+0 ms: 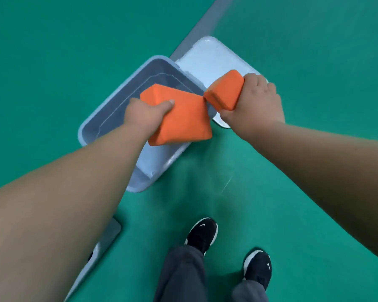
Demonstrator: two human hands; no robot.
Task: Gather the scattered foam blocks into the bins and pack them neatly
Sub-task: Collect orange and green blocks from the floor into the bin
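Head view, one standing person, both arms stretched out over a green floor [52, 51].

Item 1: left hand [144, 114]. Thumb on top and fingers curled underneath, gripping the near left end of the large orange block [181, 118].

Item 2: large orange block. Held in the air above the near right half of the bin [109, 105], its right corner hanging past the bin's right rim. Its long axis appears to lie across the bin's long axis, which runs from the near left corner to the far right corner.

Item 3: right hand [255, 101]. Fingers wrapped round the right end of the small orange block [225, 90].

Item 4: small orange block. Held outside the bin, just beyond its right corner and over the near edge of the white tray [207, 59]. Its left corner touches the large block's right corner.

Item 5: bin. Grey, see-through, open at the top, on the floor straight below the left hand.

Item 6: second tub [105, 238]. Only an edge shows, under the left forearm.

Item 7: black shoes [202, 234], near the bottom edge.

Assessment: the left hand is the nearer to the bin, so its block probably goes down first. A turn to line it up with the bin's length looks needed. The right hand's block has to travel leftward over the rim.
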